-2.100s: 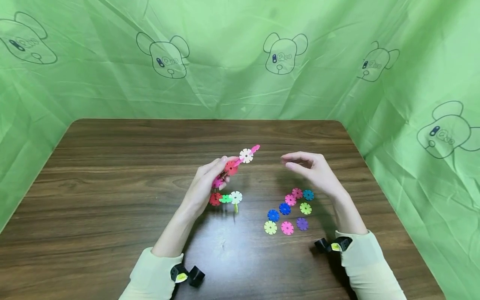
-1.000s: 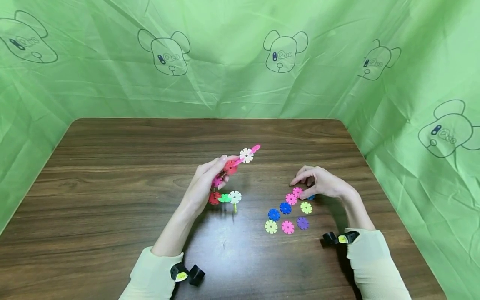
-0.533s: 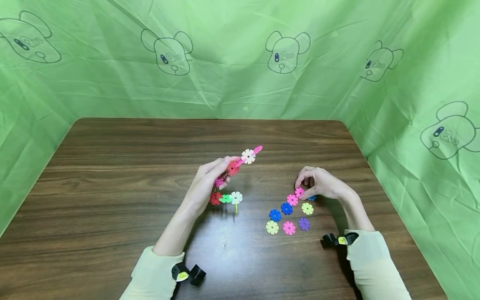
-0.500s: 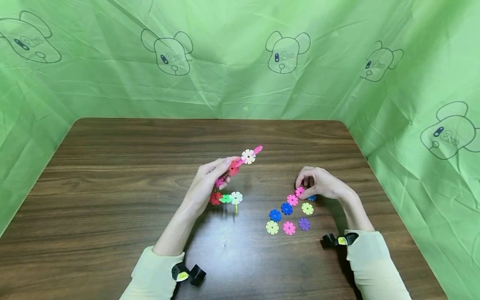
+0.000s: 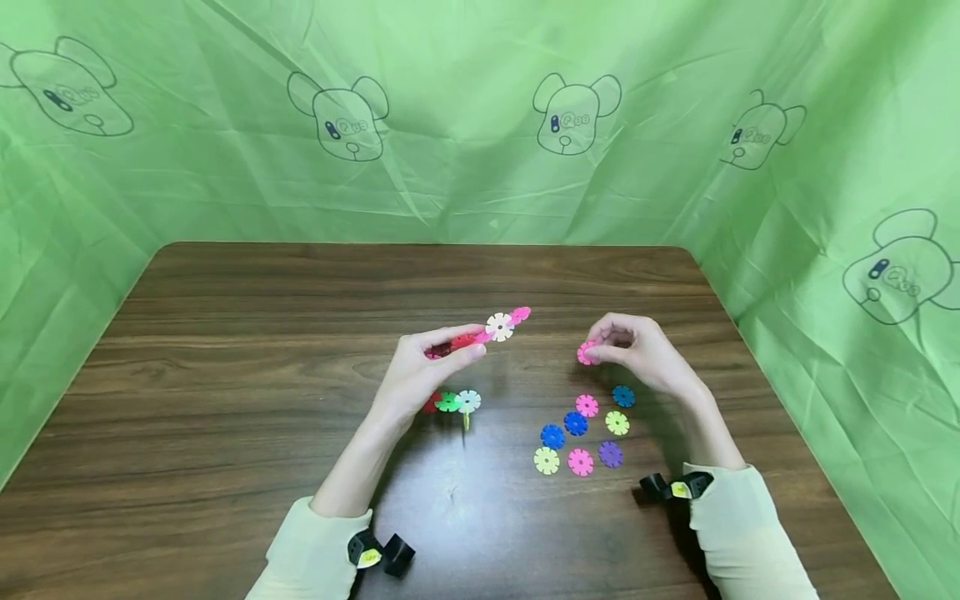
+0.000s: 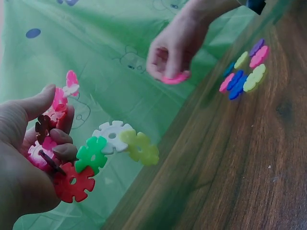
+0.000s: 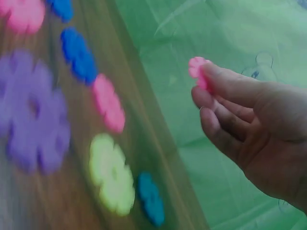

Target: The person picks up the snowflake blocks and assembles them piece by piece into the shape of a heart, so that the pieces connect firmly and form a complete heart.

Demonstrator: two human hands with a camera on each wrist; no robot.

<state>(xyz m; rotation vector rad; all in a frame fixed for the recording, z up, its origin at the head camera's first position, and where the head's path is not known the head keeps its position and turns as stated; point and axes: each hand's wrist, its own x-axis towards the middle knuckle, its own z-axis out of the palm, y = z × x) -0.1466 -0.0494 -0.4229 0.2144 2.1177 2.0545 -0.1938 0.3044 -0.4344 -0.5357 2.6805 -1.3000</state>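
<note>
My left hand [image 5: 420, 375] grips a chain of interlocking snowflake discs [image 6: 76, 184], raised over the table. Pink, red, white, green and yellow discs make up the chain; its middle is partly hidden by my palm and fingers. Past the fingertips sticks out one end, with a white disc [image 5: 499, 327] and a pink tip, and below the hand hangs the other end, with a green disc [image 5: 448, 402]. Between thumb and fingers, my right hand [image 5: 637, 350] pinches a single pink snowflake disc [image 5: 585, 353] above the table. The chain and this disc are apart.
On the table [image 5: 262, 375], in front of my right hand, lie several loose discs, among them a purple disc [image 5: 611, 454], a teal disc [image 5: 623, 396] and a yellow disc [image 5: 547, 460]. A green curtain [image 5: 465, 167] borders the table's back and right side.
My right hand came down to the loose discs, took hold of a pink one and lifted it off the table. My left hand has tilted the chain slightly.
</note>
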